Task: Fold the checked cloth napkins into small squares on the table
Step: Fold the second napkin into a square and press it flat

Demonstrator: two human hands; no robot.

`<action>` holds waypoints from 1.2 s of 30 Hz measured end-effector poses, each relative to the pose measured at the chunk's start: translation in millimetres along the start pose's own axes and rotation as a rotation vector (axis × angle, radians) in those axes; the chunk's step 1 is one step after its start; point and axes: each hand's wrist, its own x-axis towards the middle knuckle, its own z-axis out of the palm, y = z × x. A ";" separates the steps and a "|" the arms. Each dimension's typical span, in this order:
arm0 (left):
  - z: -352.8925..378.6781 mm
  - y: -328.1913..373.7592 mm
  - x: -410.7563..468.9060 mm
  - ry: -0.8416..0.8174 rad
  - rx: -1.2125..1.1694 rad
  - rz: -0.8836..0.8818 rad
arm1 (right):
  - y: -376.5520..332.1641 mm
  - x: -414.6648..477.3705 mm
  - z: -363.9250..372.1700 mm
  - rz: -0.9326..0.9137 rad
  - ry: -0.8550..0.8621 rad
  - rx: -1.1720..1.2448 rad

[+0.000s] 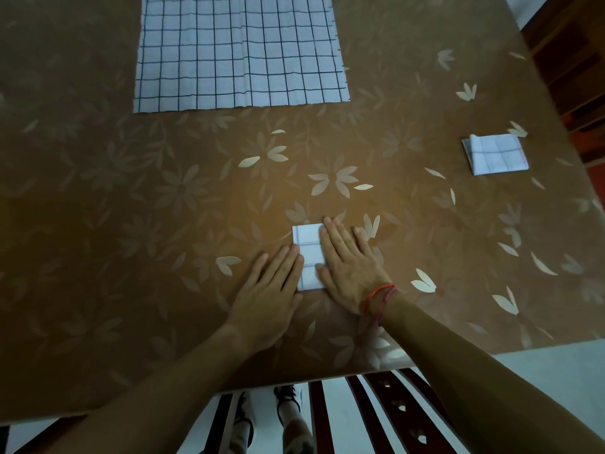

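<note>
The napkin point(307, 253) is already down to a small white square with thin dark lines, sitting on the table point(131, 208) close to the near edge. Right hand point(348, 267) lies flat on top of its right side, fingers straight and together, palm down, just pressing and not grabbing anything. Left hand point(271, 288) is flat too, fingers straight, with the fingertips touching the napkin's left edge and the rest of the hand on the table; it holds nothing. There are red strings point(379, 294) around the right wrist.

Well beyond the napkin, at the far side, a big cloth point(239, 50) lies spread out flat. Far off to the napkin's right, near the table's edge, sits a second square point(494, 154), one corner curling up a bit. Nearer than the napkin, under the table's edge, a chair point(393, 407) with dark slats shows.
</note>
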 end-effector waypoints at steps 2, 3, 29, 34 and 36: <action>-1.3 1.4 -1.7 0.008 -0.013 -0.012 | 0.3 -2.4 -1.5 -0.008 -0.005 -0.009; -2.0 1.7 -1.1 0.007 -0.018 -0.017 | 1.7 -5.7 -1.6 -0.014 -0.007 -0.007; -55.0 -10.7 68.9 -0.093 -0.822 -0.805 | 37.1 -1.1 -32.9 0.848 -0.536 0.839; -57.8 -7.4 67.5 -0.118 -0.826 -0.833 | 35.3 22.6 1.1 0.775 -0.232 0.903; -60.1 -4.8 67.3 -0.124 -0.844 -0.842 | 36.3 26.5 2.2 0.813 -0.178 0.920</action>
